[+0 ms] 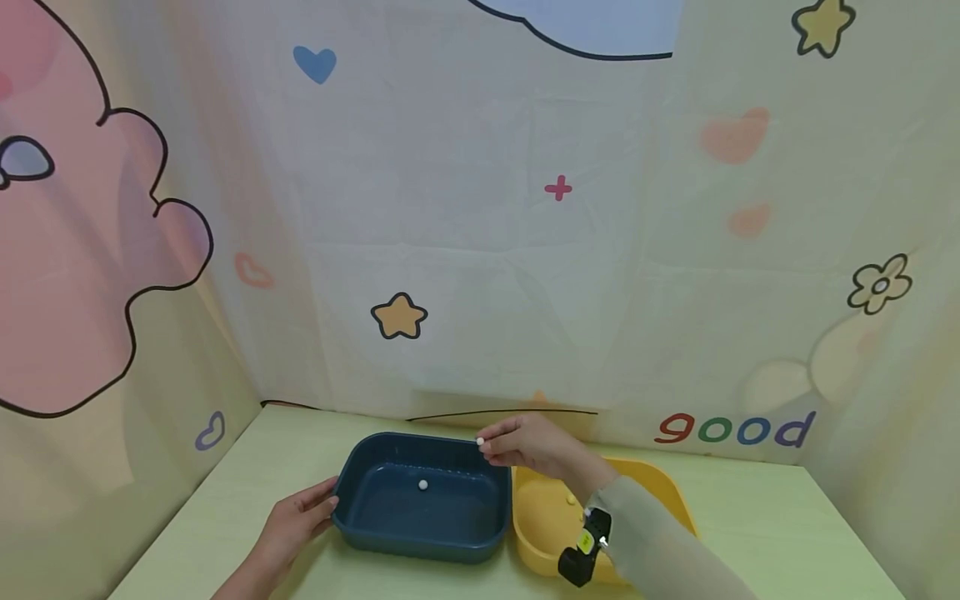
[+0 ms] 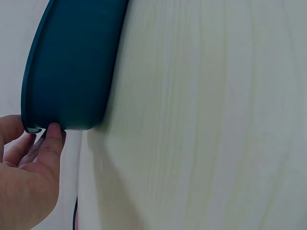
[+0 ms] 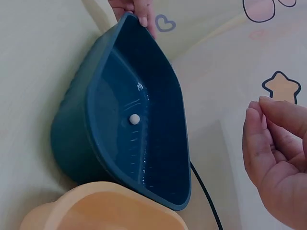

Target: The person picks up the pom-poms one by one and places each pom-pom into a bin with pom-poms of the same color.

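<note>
While the left hand grips the crosswise-long basin, the right pinches a ball.

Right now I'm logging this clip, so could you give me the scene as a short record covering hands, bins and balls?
left hand: grips the left end of the blue bin
right hand: pinches a small white ball near the blue bin's far right corner
blue bin: upright, one white ball on its floor
yellow bin: right of the blue bin, at least one yellow ball inside; rest partly hidden by the right arm
</note>
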Motion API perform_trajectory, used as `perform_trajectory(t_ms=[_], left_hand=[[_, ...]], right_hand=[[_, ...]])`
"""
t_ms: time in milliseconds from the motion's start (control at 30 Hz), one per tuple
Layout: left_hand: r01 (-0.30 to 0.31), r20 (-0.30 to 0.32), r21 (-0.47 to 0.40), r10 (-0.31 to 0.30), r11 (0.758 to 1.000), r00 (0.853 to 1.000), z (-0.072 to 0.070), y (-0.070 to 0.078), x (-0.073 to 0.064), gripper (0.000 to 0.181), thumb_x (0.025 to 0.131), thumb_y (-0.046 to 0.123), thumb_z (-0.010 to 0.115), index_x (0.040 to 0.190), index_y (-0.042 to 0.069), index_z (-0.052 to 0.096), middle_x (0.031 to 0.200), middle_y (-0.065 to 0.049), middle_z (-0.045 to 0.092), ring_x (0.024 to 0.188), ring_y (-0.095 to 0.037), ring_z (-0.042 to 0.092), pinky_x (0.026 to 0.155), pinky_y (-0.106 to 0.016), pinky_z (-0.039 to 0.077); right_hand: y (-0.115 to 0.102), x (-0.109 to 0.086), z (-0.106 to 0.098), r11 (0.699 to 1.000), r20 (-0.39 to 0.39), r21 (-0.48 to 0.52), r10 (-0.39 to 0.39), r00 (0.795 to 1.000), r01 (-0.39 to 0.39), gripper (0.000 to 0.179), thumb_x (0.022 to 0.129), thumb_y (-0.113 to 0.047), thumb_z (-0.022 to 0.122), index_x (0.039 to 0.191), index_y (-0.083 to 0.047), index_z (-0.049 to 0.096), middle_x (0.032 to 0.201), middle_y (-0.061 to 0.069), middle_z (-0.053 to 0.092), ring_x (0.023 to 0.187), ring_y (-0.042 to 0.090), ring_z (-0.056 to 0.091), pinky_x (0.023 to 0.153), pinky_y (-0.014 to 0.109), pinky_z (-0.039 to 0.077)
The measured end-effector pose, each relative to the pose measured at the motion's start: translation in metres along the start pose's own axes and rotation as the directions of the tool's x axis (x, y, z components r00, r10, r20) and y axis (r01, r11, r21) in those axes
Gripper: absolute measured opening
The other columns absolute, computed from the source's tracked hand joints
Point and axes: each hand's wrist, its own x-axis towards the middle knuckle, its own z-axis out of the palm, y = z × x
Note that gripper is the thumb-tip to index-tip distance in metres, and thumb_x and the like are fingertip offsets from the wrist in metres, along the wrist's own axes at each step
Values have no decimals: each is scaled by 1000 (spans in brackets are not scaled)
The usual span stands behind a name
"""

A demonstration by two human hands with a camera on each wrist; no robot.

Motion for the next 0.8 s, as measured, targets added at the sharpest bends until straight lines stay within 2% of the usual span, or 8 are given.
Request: perform_trajectory(t_ms=[100, 233, 333, 533, 700, 800], left_hand=[[0, -1, -3, 0, 1000, 1000, 0, 1, 0, 45, 104, 6, 57, 145, -9, 50, 148, -30, 53, 113, -15, 70, 93, -35, 64], [-3, -1, -5, 3, 1000, 1000, 0, 0, -1, 44, 104, 5, 56, 145, -9, 50, 147, -30, 54, 111, -14, 70, 91, -33, 64], [-5, 1, -7, 5, 1000, 1000, 0, 1, 0, 45, 104, 6, 57, 146, -10, 49, 147, -30, 53, 111, -14, 70, 91, -32, 64], [-10, 8, -11, 10, 1000, 1000, 1, 0, 0, 46, 104, 6, 56, 146, -10, 48, 148, -31, 51, 113, -16, 69, 91, -32, 64], [-14, 5, -19, 14, 1000, 1000, 1, 0, 0, 45, 104, 5, 56, 146, -10, 48, 148, -31, 52, 112, -15, 70, 90, -31, 64], [-20, 6, -21, 20, 1000, 1000, 1, 1, -1, 46, 104, 5, 57, 146, -11, 48, 148, -31, 52, 111, -14, 70, 90, -31, 64]], right_hand=[[-2, 10, 0, 1000, -9, -14, 17, 1000, -17, 33, 100, -2, 62, 128, 15, 62, 95, 0, 73, 82, 6, 69, 85, 20, 63], [-5, 23, 3, 998, -35, -52, 42, 998, -44, 30, 100, -1, 62, 125, 13, 64, 109, 15, 75, 80, 6, 68, 85, 22, 64], [-4, 31, 6, 995, -57, -73, 66, 996, -70, 29, 99, -1, 63, 124, 13, 66, 115, 21, 74, 81, 9, 68, 87, 26, 65], [1, 45, 10, 988, -47, -81, 125, 991, -128, 28, 97, 0, 65, 122, 12, 67, 104, 14, 76, 82, 12, 68, 91, 31, 64], [9, 55, 17, 980, -57, -57, 189, 980, -192, 23, 97, 2, 64, 118, 10, 69, 101, 11, 75, 80, 12, 66, 81, 25, 64], [17, 61, 20, 972, -46, -45, 227, 973, -229, 21, 97, 4, 62, 116, 11, 69, 94, 8, 73, 78, 12, 65, 75, 22, 62]])
